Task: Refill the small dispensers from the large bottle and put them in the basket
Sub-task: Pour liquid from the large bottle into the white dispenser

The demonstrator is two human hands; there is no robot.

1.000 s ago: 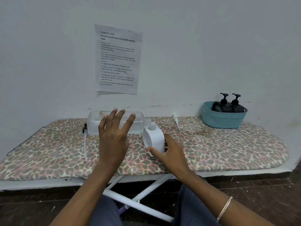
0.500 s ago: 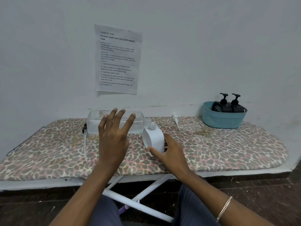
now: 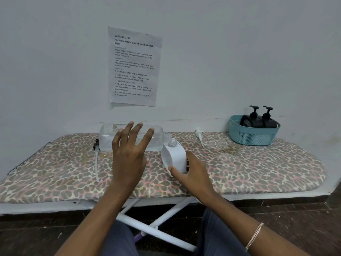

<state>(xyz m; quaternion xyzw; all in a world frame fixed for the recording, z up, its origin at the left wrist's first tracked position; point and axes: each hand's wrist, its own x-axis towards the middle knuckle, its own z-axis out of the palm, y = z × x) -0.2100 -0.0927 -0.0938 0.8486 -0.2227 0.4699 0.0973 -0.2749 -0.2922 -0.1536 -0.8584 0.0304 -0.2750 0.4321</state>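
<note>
Holding steady, nothing has shifted: right hand [image 3: 191, 174] clasps the white dispenser [image 3: 175, 156]; left hand [image 3: 129, 154] hovers spread, empty, before the large bottle [image 3: 107, 139], so pouring is unstarted.

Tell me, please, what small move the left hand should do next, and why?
Probably lower the left hand onto the large clear bottle and grip it. The hand hovers open above the lying bottle, while the right hand already holds the uncapped white dispenser at its mouth.
</note>
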